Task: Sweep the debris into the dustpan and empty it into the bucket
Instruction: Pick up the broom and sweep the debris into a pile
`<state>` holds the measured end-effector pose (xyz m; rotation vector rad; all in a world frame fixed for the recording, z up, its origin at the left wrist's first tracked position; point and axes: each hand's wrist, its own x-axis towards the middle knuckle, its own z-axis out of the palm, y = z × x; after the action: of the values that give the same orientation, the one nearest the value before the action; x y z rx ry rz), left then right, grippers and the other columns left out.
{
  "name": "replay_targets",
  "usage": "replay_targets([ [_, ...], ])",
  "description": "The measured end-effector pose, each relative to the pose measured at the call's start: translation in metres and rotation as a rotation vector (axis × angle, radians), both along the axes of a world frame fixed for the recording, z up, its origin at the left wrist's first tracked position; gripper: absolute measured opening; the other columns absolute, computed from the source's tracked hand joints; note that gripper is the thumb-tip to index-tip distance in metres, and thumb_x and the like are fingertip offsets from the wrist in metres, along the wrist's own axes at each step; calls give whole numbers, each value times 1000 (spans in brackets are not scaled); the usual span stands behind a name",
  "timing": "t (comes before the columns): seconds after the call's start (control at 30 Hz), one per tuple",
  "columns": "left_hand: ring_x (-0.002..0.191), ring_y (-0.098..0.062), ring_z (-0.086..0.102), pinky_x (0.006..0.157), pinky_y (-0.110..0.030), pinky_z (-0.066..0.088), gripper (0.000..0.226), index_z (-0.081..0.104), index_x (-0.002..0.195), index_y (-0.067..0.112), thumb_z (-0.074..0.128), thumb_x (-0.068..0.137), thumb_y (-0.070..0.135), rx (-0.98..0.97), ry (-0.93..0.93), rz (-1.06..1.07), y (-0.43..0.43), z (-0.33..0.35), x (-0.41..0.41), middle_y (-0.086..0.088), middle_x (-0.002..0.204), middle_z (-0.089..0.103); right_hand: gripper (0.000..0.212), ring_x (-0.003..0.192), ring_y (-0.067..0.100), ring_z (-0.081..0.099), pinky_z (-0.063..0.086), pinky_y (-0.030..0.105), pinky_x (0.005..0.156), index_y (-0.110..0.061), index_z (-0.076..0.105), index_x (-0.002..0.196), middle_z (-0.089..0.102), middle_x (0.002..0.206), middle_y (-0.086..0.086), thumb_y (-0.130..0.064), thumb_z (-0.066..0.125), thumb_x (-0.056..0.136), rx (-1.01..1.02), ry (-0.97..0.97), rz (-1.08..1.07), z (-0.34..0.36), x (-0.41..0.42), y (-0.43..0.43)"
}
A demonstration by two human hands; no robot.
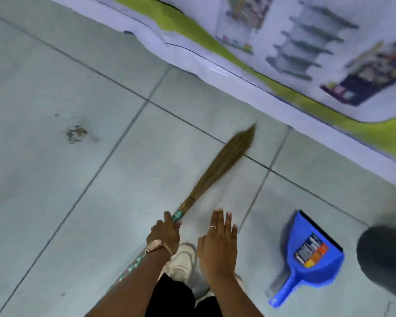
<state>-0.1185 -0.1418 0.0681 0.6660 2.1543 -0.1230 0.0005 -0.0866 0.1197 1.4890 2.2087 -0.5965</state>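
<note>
My left hand [164, 234] grips the handle of a straw broom [222, 163]; its bristles point up and to the right over the grey tiled floor. My right hand [217, 243] hovers flat beside it, fingers apart, holding nothing. A small pile of brownish debris [76, 133] lies on the floor far to the left of the bristles. A blue dustpan [311, 250] with a label sticker lies on the floor to the right of my right hand, handle toward me. A dark rounded object [384, 261], possibly the bucket, is cut off at the right edge.
A printed banner [306, 53] with green border and shelf pictures lies along the upper right, its edge running diagonally. My white shoe [181, 261] and dark trousers show below my hands. Dark grout lines cross the floor tiles.
</note>
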Motion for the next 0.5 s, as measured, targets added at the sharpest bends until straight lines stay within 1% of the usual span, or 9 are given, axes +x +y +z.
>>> replay_targets([
  [0.07,109,-36,58,85,-41,46,46,33,132,13,29,99,44,-43,-1,93,-26,18,-30,-17,121,56,74,127,32,55,49,48,101,-2,59,129,60,135,14,-28,78,62,4,37,67,16,-39,-15],
  [0.1,108,-36,59,84,-41,46,45,33,133,14,30,99,43,-42,-4,121,-35,22,-43,-17,120,57,72,134,32,47,43,48,107,-2,52,136,53,142,13,-27,71,71,-1,70,98,21,-55,-20],
  [0.17,103,-34,62,80,-39,48,45,32,137,18,31,98,41,-24,13,163,-53,24,-71,-15,119,59,68,147,30,24,23,44,119,-4,29,148,31,156,12,-25,54,88,-21,146,158,27,-90,-28],
  [0.2,102,-32,63,78,-37,49,48,28,143,23,30,99,42,-9,31,178,-60,24,-83,-13,119,60,67,150,28,14,15,42,121,-5,19,151,21,160,10,-26,46,93,-51,180,180,28,-106,-31],
  [0.23,99,-30,64,76,-36,49,51,21,148,30,29,99,43,11,53,198,-69,22,-97,-12,118,62,66,151,27,8,10,39,122,-5,13,152,14,161,10,-26,41,96,-66,209,211,24,-123,-35],
  [0.3,93,-27,65,72,-36,51,52,10,148,44,27,99,44,65,97,228,-79,15,-120,-10,113,64,65,151,27,6,7,38,123,-4,11,152,13,161,12,-24,38,97,-48,254,255,12,-149,-38],
  [0.33,93,-28,65,72,-37,52,52,9,147,47,27,99,45,92,109,256,-88,8,-131,-11,113,64,65,150,28,8,8,38,123,-3,11,151,14,161,13,-22,39,96,-46,269,282,1,-161,-43],
  [0.4,96,-31,64,73,-38,50,51,12,147,49,28,99,44,131,118,323,-104,-10,-149,-13,116,63,66,150,30,10,9,40,122,1,13,150,16,160,17,-20,41,94,-53,266,343,-26,-178,-53],
  [0.5,101,-37,62,78,-40,49,51,14,146,50,30,98,44,145,146,439,-132,-41,-167,-17,119,62,69,148,34,19,17,45,121,5,22,148,24,156,22,-19,49,89,-2,241,453,-65,-192,-64],
])
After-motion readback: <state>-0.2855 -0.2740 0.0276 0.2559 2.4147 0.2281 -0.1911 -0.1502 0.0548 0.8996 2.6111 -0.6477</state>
